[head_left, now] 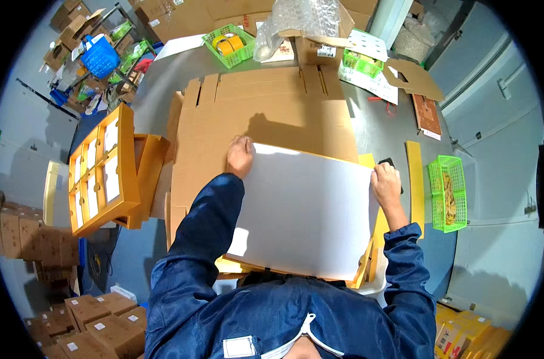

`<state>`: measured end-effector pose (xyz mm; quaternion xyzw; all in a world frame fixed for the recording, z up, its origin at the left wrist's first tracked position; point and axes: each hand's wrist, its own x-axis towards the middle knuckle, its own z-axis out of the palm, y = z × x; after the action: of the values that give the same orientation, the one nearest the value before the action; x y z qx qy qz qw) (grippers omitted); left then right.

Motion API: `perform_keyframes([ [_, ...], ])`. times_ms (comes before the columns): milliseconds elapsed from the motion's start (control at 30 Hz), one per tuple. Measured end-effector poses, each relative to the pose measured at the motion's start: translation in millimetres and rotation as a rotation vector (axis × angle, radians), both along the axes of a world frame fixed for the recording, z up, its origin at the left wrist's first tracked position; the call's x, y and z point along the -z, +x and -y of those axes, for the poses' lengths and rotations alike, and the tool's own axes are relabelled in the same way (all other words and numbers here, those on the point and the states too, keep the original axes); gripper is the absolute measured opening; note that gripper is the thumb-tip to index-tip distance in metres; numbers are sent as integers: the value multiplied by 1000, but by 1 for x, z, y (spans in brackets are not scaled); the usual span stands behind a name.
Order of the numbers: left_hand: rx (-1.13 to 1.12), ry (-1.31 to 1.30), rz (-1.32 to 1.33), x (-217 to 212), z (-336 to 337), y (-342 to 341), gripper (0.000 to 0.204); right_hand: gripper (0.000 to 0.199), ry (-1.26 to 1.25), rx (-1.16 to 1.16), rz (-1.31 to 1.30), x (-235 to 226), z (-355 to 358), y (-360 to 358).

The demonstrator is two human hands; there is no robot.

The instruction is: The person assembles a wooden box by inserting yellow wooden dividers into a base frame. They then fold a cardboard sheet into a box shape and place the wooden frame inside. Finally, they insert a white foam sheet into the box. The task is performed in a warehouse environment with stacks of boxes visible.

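A large white-faced sheet [305, 209] with a thin yellow edge is tilted in front of my body, over the lower part of a flat brown cardboard piece [266, 119]. My left hand [240, 157] is closed on its far left corner. At the far right corner, my right hand [387, 181] grips the edge with bent fingers. Behind my right hand a small dark object [391, 164] shows in part. Yellow pieces [368, 263] stick out beneath the sheet's near right side; what they belong to is hidden.
Yellow boxes with compartments [107, 170] stand at the table's left. Green baskets [231, 45] and bubble wrap [299, 27] sit at the back. To the right are a yellow strip [415, 188] and another green basket [447, 192]. Brown cartons [98, 317] are stacked at lower left.
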<state>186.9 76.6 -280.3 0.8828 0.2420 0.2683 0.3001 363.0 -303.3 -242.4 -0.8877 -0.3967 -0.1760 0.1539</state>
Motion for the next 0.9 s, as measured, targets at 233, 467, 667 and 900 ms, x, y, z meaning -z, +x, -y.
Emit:
perform_keyframes([
  [233,74,-44,-301,27,-9,17,22,11,-57,32,9,8,2,1],
  [467,253,523,-333,30,74,4,53,57,-210,57,-85,63,10,-34],
  [667,366,401,-566,52,94,-2,67,69,-186,56,-305,60,-24,-99],
  [900,345,367,-520,61,94,1,68,65,-164,47,-291,66,-19,-103],
])
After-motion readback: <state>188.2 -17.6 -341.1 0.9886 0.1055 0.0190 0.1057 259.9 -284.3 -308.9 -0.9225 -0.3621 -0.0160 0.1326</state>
